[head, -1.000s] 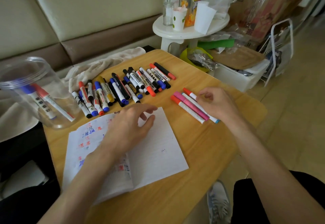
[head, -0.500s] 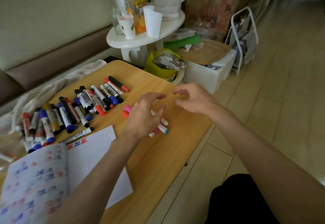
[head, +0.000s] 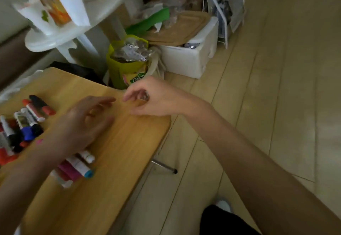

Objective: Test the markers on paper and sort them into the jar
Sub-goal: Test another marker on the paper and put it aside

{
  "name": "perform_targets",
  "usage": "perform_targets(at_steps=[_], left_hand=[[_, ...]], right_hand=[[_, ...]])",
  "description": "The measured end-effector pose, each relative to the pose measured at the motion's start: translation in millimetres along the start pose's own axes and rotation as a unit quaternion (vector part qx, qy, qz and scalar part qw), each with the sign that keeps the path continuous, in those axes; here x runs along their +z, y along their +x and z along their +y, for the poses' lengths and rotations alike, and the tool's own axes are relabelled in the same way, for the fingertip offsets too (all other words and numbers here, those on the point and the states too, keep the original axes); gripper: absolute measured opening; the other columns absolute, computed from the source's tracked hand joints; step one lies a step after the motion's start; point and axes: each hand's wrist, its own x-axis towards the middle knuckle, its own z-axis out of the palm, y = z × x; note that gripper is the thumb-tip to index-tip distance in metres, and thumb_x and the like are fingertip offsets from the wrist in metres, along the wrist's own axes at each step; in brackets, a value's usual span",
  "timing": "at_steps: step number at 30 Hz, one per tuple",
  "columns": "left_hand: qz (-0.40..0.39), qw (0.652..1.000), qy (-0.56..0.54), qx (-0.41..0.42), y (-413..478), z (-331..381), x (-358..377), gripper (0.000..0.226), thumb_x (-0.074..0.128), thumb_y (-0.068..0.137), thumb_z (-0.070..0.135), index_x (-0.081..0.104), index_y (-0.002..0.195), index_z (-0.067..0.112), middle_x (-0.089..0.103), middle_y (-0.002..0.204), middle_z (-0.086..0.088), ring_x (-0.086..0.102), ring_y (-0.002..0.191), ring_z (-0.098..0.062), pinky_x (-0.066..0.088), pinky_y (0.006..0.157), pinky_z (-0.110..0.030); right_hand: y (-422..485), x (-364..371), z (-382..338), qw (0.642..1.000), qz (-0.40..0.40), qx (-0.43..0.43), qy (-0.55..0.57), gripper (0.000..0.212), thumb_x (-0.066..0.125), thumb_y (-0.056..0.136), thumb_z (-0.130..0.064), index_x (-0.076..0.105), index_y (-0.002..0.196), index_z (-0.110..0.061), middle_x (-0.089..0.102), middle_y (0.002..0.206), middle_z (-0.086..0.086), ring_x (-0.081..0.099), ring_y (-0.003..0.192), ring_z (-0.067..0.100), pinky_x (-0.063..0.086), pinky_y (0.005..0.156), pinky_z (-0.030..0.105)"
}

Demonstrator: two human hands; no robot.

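The view is blurred. A small group of markers (head: 77,167), pink and white with one blue cap, lies on the wooden table (head: 118,151), partly under my left forearm. A longer row of markers (head: 27,122) in red, black and blue runs along the left edge of the picture. My left hand (head: 86,120) hovers over the table just beyond the small group, fingers relaxed and holding nothing. My right hand (head: 153,98) hangs over the table's far right corner, fingers loosely curled, nothing plainly in it. Their fingertips nearly meet. The paper and the jar are out of view.
A white round side table (head: 55,41) with cups and a bottle stands behind the wooden table. On the floor to the right are a green bag (head: 125,65), a white box (head: 191,57) and a wire rack (head: 223,9). The table's right edge drops to floor; a shoe (head: 223,205) shows below.
The view has swung right, so the paper and jar have left the picture. My left hand moved off the paper to above the small marker group, close to my right hand.
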Motion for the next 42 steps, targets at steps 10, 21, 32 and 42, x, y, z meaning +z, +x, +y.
perform_targets(at_steps=[10,21,32,42], left_hand=[[0.033,0.999,0.026,-0.017,32,1,9,0.049,0.058,0.091,0.048,0.055,0.138,0.036,0.06,0.118,0.021,0.057,0.111,0.001,0.049,0.086,-0.023],[0.035,0.999,0.014,0.025,62,20,11,0.043,0.055,0.093,0.046,0.055,0.135,0.037,0.059,0.121,0.021,0.056,0.113,0.007,0.042,0.093,-0.007],[0.039,0.997,0.053,-0.041,115,-56,-18,0.054,0.045,0.094,0.056,0.055,0.14,0.029,0.06,0.126,0.009,0.059,0.111,-0.004,0.054,0.095,-0.034],[0.027,0.988,0.073,-0.136,150,-124,-16,0.063,0.031,0.09,0.071,0.046,0.144,0.041,0.053,0.131,0.018,0.058,0.107,0.001,0.056,0.086,-0.026]], right_hand=[[2,4,25,0.994,0.039,-0.044,0.093,0.036,0.087,0.084,-0.02,0.075,0.119,-0.016,0.067,0.109,-0.014,0.06,0.097,-0.007,0.05,0.084,0.013],[10,20,82,0.954,0.147,0.071,0.25,0.029,0.073,0.096,-0.04,0.079,0.113,-0.017,0.078,0.106,-0.006,0.07,0.101,0.004,0.056,0.092,0.025],[144,117,206,0.985,0.013,0.171,0.033,0.053,0.086,0.085,-0.036,0.068,0.128,-0.011,0.07,0.124,0.005,0.067,0.111,0.023,0.055,0.086,0.036],[232,243,320,0.959,-0.189,0.178,-0.115,0.079,0.073,0.092,-0.049,0.039,0.158,-0.023,0.043,0.156,0.009,0.047,0.139,0.03,0.042,0.109,0.037]])
